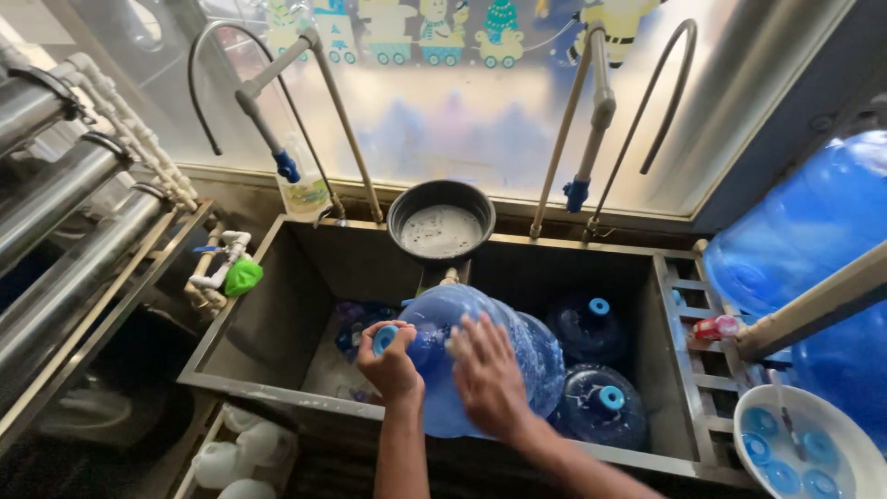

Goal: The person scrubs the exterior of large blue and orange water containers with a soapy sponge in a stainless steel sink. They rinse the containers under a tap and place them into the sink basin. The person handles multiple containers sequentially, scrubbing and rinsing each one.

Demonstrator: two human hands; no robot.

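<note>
A person leans over a deep metal sink [277, 305], seen from above. A large blue water jug [480, 356] lies tilted on its side across the front of the sink, its neck pointing left. The left hand [393, 365] is wrapped around the jug's neck, fingers curled tight just behind the light blue cap [384, 338]. The right hand [490, 379] lies flat on the jug's rounded body, fingers spread and pressing on it, not gripping. Behind the jug, in the right half of the sink, two more capped blue jugs [596, 407] stand upright. A black pan [442, 222] holding cloudy water sits on the sink's back rim. To the right of the sink, a white bowl [836, 416] holds loose blue caps. Bent metal pipes [342, 111] rise behind the sink.
</note>
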